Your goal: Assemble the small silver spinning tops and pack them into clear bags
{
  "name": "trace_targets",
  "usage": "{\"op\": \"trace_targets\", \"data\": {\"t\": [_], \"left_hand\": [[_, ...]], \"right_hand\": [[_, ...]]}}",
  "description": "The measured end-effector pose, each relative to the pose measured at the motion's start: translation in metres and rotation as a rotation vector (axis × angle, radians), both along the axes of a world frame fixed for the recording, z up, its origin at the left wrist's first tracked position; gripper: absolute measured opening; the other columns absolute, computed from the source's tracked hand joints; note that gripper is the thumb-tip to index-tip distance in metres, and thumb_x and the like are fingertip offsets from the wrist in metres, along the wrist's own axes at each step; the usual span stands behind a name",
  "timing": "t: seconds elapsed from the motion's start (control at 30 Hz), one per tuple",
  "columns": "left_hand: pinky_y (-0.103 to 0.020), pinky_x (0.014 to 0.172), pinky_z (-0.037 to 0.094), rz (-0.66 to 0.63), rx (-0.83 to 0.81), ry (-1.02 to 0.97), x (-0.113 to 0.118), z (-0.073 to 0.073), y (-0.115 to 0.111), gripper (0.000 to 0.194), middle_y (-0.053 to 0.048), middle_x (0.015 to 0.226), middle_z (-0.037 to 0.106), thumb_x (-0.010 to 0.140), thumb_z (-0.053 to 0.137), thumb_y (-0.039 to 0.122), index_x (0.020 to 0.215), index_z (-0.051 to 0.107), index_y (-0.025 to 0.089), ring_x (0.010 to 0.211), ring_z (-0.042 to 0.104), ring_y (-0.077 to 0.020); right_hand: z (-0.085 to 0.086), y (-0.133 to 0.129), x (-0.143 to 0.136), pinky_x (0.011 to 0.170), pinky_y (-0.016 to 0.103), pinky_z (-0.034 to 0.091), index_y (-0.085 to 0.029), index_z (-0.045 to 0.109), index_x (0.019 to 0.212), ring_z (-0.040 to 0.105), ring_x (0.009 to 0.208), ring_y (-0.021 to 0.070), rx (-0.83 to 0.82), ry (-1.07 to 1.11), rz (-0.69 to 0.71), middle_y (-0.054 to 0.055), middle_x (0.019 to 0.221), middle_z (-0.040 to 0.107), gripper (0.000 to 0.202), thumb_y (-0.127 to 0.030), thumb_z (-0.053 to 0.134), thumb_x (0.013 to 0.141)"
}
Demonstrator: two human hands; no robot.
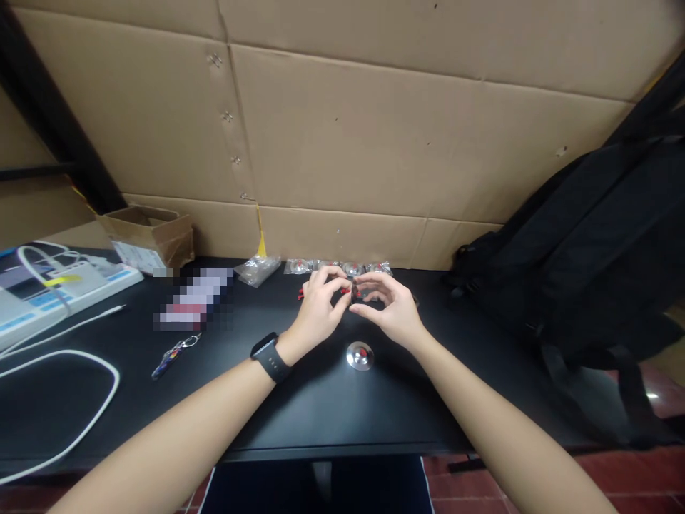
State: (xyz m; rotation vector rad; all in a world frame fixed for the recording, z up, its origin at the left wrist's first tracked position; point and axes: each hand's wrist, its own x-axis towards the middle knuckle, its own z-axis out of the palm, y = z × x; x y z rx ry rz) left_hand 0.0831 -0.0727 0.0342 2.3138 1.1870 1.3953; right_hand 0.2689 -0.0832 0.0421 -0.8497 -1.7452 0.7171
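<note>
Above the middle of the black table, my left hand [320, 303] and my right hand [394, 307] meet with fingers bent in a pinch. Between their fingertips is a small dark disc [354, 291], seen nearly edge-on, with a bit of red on its left side. My fingers cover part of it. Below them a shiny silver finger cymbal [360, 355] lies on the table, domed, with red at its centre. Small red pieces [301, 293] show just left of my left hand. A dark watch [271, 357] is on my left wrist.
Several similar silver discs in clear packets [298, 266] line the cardboard wall [353, 143]. Left of them lie a crumpled plastic bag [259, 270], an open cardboard box [147, 235], a keychain [174, 355] and a white cable [115, 375]. A black backpack [594, 235] fills the right side.
</note>
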Motion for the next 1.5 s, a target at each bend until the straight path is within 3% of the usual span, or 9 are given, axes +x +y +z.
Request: {"op": "trace_targets", "data": {"t": [0.17,0.27,0.4,0.63,0.8,0.97,1.13,1.33,1.5], "left_hand": [[-0.042,0.098,0.04,0.023,0.006,-0.011,0.001,0.0,0.001,0.006,-0.006,0.111,0.061,0.09,0.063,0.022,0.093,0.068,0.023,0.112,0.056,-0.0244],[-0.041,0.098,0.04,0.042,-0.008,-0.026,0.002,0.0,0.002,0.008,-0.006,0.113,0.061,0.091,0.062,0.023,0.097,0.068,0.023,0.112,0.056,-0.0241],[-0.041,0.097,0.038,0.074,-0.007,-0.011,0.002,0.0,0.001,0.008,-0.006,0.113,0.061,0.092,0.063,0.025,0.097,0.069,0.024,0.111,0.056,-0.0243],[-0.04,0.097,0.034,0.097,0.038,0.04,0.005,0.0,-0.005,0.008,-0.004,0.109,0.061,0.092,0.066,0.031,0.093,0.072,0.026,0.11,0.055,-0.0232],[-0.04,0.095,0.033,0.133,0.043,0.059,0.006,0.0,-0.006,0.008,-0.004,0.11,0.061,0.093,0.066,0.031,0.093,0.073,0.027,0.11,0.054,-0.0227],[-0.04,0.095,0.034,0.071,0.007,0.097,0.0,0.001,0.001,0.007,-0.003,0.111,0.061,0.091,0.068,0.03,0.096,0.07,0.027,0.114,0.054,-0.0232],[-0.04,0.096,0.035,0.118,-0.061,0.044,-0.007,0.001,0.008,0.01,-0.004,0.114,0.061,0.095,0.059,0.03,0.101,0.065,0.024,0.115,0.054,-0.0231],[-0.042,0.093,0.035,-0.048,-0.075,0.238,-0.005,-0.003,0.004,0.017,-0.002,0.121,0.061,0.092,0.063,0.043,0.1,0.073,0.03,0.116,0.051,-0.0253],[-0.044,0.092,0.035,-0.076,-0.107,0.323,-0.003,-0.011,0.006,0.016,-0.002,0.123,0.062,0.091,0.064,0.04,0.101,0.075,0.034,0.117,0.048,-0.0262]], "right_hand": [[-0.001,0.004,0.001,0.083,0.037,0.061,-0.022,0.067,0.103,0.071,0.103,0.025,-0.07,0.059,0.018,0.009,0.114,0.072,0.044,-0.039,0.088,0.068],[0.001,0.006,0.005,0.087,0.038,0.061,-0.021,0.069,0.096,0.07,0.105,0.0247,-0.09,0.042,0.053,0.009,0.117,0.071,0.032,-0.043,0.081,0.077],[0.004,0.007,0.011,0.088,0.038,0.059,-0.023,0.075,0.094,0.069,0.103,0.0234,0.024,-0.093,-0.048,0.008,0.113,0.071,0.021,-0.042,0.066,0.092],[0.006,0.006,0.013,0.084,0.036,0.056,-0.024,0.077,0.094,0.068,0.099,0.0226,0.17,-0.277,-0.125,0.007,0.108,0.071,0.019,-0.035,0.063,0.095],[0.005,0.007,0.013,0.08,0.033,0.055,-0.022,0.075,0.092,0.068,0.097,0.0214,0.183,-0.309,-0.112,0.008,0.111,0.07,0.014,-0.031,0.064,0.093],[0.002,0.008,0.014,0.076,0.032,0.054,-0.021,0.072,0.088,0.067,0.091,0.0193,0.17,-0.367,-0.125,0.008,0.114,0.067,0.011,-0.026,0.064,0.091],[0.005,0.008,0.017,0.089,0.037,0.051,-0.02,0.071,0.081,0.065,0.101,0.0228,0.218,-0.516,-0.138,0.008,0.111,0.065,0.007,-0.019,0.065,0.085],[0.003,0.01,0.019,0.092,0.036,0.05,-0.02,0.069,0.081,0.064,0.103,0.0219,0.223,-0.552,-0.097,0.008,0.112,0.064,0.007,-0.018,0.064,0.085],[0.003,0.01,0.02,0.092,0.036,0.05,-0.02,0.068,0.078,0.064,0.103,0.0215,0.219,-0.547,-0.097,0.007,0.113,0.063,0.007,-0.017,0.065,0.084]]}}
